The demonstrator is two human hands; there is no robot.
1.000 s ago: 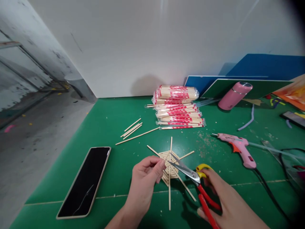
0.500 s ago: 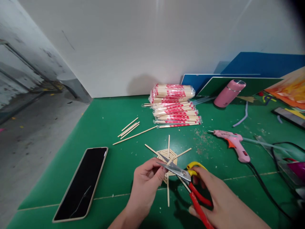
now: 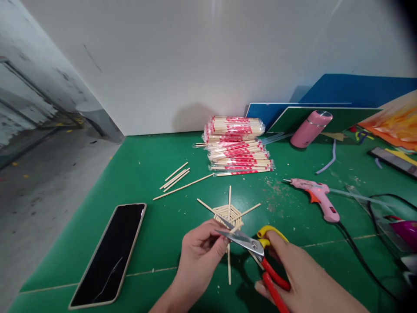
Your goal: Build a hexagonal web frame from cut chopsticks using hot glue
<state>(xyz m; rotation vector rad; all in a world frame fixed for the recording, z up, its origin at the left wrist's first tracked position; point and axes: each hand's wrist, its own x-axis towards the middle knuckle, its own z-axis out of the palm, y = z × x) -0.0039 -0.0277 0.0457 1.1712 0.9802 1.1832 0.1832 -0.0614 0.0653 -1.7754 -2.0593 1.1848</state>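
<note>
My right hand (image 3: 289, 258) grips a pair of scissors (image 3: 246, 242) with red and yellow handles, its blades parted. Between the blades lies a short wooden stick (image 3: 236, 228), pinched at its near end by the fingertips of my left hand (image 3: 201, 250). Under both hands a web-shaped piece made of wooden sticks (image 3: 230, 267) rests on the green table, spokes pointing outward; my left hand and the scissors cover part of it.
Several loose cut sticks (image 3: 176, 179) lie beyond my left hand, near wrapped chopsticks (image 3: 241, 150). A phone (image 3: 109, 256) lies at left. To the right are a pink glue gun (image 3: 314, 193) with a black cord (image 3: 358, 254) and a pink bottle (image 3: 312, 129).
The scissors have shifted slightly down and to the right, with the stick still between the blades. My left hand keeps its pinch. The whole view has moved a little.
</note>
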